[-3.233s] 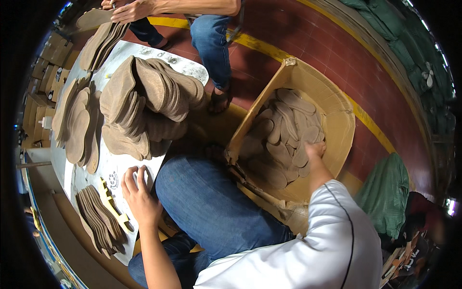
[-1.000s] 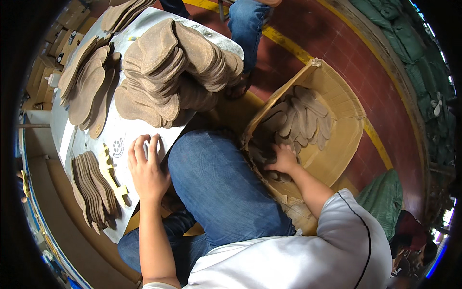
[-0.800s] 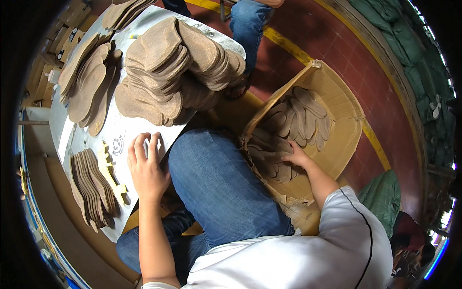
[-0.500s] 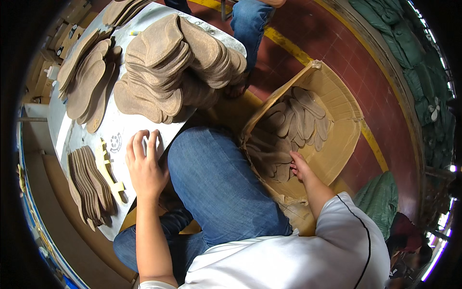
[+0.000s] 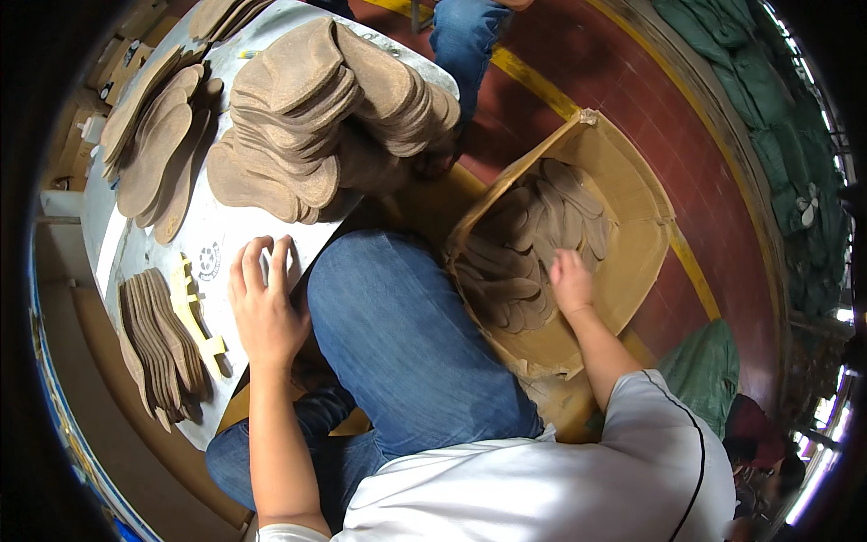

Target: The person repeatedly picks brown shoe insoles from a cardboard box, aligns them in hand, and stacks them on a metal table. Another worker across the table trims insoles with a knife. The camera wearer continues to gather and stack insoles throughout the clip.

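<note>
My left hand (image 5: 266,312) rests at the edge of the white table (image 5: 230,262), fingers spread and holding nothing. Inside a cardboard box (image 5: 637,244) to the right, my right hand (image 5: 572,283) reaches over a loose heap of brown insoles (image 5: 506,262). Its fingers are curled, with the tips against the heap; what they grip, if anything, is hidden. Beyond my left hand stands a big pile of brown shoe insoles (image 5: 289,117). Left of that hand lie a yellow notched plastic piece (image 5: 188,312) and a row of insoles on edge (image 5: 153,334).
More insoles (image 5: 158,163) lean in a bunch on the table's far left, with another stack (image 5: 221,18) behind. Another person's leg in jeans (image 5: 465,54) is beyond the table. My knee (image 5: 388,298) sits between table and box. A green sack (image 5: 700,370) is at right.
My right hand has moved farther into the box, away from the insole it touched at the near side. My left hand stays on the table edge. The view has shifted slightly.
</note>
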### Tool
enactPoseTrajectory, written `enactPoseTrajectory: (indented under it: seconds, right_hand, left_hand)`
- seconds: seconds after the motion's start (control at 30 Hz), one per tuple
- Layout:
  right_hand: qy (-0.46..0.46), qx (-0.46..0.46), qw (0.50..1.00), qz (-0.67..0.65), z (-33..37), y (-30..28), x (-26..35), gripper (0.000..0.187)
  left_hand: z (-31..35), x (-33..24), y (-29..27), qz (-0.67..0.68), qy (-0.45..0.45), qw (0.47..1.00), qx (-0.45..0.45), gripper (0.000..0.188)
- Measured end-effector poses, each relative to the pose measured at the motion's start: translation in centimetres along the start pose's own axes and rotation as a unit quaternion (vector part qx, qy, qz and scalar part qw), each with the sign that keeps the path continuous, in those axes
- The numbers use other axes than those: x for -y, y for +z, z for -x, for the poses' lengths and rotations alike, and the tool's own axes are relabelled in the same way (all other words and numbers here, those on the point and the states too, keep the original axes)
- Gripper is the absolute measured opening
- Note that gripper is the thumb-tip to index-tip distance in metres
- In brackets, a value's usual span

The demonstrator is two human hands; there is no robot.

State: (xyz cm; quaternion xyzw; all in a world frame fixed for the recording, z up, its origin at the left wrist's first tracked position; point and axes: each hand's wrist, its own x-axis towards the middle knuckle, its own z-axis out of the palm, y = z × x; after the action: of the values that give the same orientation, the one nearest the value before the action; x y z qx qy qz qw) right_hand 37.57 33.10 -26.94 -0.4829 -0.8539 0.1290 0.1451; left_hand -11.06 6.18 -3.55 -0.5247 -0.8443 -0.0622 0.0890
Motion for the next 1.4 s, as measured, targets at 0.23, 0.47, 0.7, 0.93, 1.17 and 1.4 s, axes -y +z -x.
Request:
enactPoseTrajectory:
  seconds: [0.23, 0.47, 0.7, 0.93, 1.17, 1.4]
  right_hand:
    - [-0.237, 0.407, 0.881, -0.039, 3.4, 3.4, 10.0, 0.028]
    - [0.010, 0.364, 0.923, 0.123, 1.4, 8.3, 10.5, 0.091]
    - [-0.026, 0.235, 0.953, 0.192, 0.4, 12.2, 10.2, 0.103]
    - [0.088, 0.332, 0.936, 0.076, 0.1, 11.7, 11.3, 0.114]
    - [0.177, 0.355, 0.915, 0.070, 3.0, 10.7, 12.1, 0.095]
    - [0.243, 0.393, 0.884, 0.067, 4.2, 12.5, 8.5, 0.109]
  left_hand:
    - [0.0, -0.2, 0.0, 0.017, -0.009, 1.000, -0.009, 0.083]
    - [0.1, -0.1, -0.1, 0.009, -0.010, 1.000, 0.003, 0.086]
    - [0.2, 0.0, -0.1, 0.022, -0.017, 1.000, 0.007, 0.085]
    - [0.0, -0.1, 0.2, 0.009, -0.003, 1.000, -0.006, 0.086]
    - [0.2, 0.0, 0.0, 0.004, -0.009, 1.000, 0.009, 0.085]
    - [0.1, -0.2, 0.2, 0.013, -0.006, 1.000, -0.013, 0.084]
